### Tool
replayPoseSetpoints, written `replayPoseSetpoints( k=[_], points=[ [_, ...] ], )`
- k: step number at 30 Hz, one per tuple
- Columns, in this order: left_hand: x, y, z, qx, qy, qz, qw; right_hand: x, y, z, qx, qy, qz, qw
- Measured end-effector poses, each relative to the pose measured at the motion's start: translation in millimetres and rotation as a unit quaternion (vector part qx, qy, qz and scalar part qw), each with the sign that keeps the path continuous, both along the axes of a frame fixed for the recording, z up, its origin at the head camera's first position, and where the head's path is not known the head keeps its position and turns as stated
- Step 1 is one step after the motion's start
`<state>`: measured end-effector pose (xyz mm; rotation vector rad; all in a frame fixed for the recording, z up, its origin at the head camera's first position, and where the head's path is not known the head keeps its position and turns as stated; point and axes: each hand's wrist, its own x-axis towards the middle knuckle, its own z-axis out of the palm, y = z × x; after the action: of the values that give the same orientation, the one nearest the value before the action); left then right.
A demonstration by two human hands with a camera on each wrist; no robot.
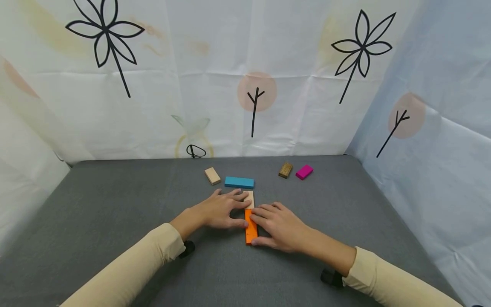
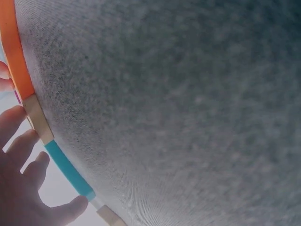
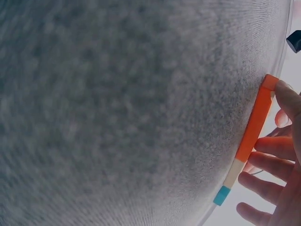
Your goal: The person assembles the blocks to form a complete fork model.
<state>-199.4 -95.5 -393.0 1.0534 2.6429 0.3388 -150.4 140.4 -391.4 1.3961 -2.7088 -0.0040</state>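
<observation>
An orange block (image 1: 251, 230) lies lengthwise on the grey table, its far end against a short pale wooden block (image 1: 249, 199). My left hand (image 1: 220, 212) comes from the left, fingertips at the pale block's left side and thumb at the orange block's left edge. From the other side, my right hand (image 1: 284, 226) touches the orange block, with its thumb near the close end and fingertips farther along the right edge. Fingers of both hands are spread and fairly straight. Just beyond the pale block, a blue block (image 1: 239, 182) lies crosswise.
Another pale wooden block (image 1: 212, 175) lies left of the blue one. Farther right are a brown block (image 1: 285, 170) and a magenta block (image 1: 304, 172). White printed cloth (image 1: 215, 85) stands along the back and sides of the grey table (image 1: 115, 204).
</observation>
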Motion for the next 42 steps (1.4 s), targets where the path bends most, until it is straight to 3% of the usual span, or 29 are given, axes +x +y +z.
replayPoseSetpoints(
  k=[5, 12, 21, 42],
  points=[
    [-0.1, -2.0, 0.7, -0.015, -0.003, 0.001, 0.9999, -3.6, 2.3, 1.4, 0.003, -0.031, 0.003, 0.9995],
    [4.4, -4.6, 1.3, -0.043, 0.024, -0.006, 0.9988, -10.1, 11.2, 5.7, 0.009, -0.078, -0.001, 0.9969],
    [9.9, -1.7, 0.6, -0.036, 0.021, -0.008, 0.9991, -12.9, 15.7, 4.5, 0.004, -0.059, 0.005, 0.9982],
    [1.8, -7.3, 4.3, -0.007, 0.007, -0.027, 0.9996, -11.5, 8.7, 4.7, 0.014, -0.063, -0.008, 0.9979]
  ],
)
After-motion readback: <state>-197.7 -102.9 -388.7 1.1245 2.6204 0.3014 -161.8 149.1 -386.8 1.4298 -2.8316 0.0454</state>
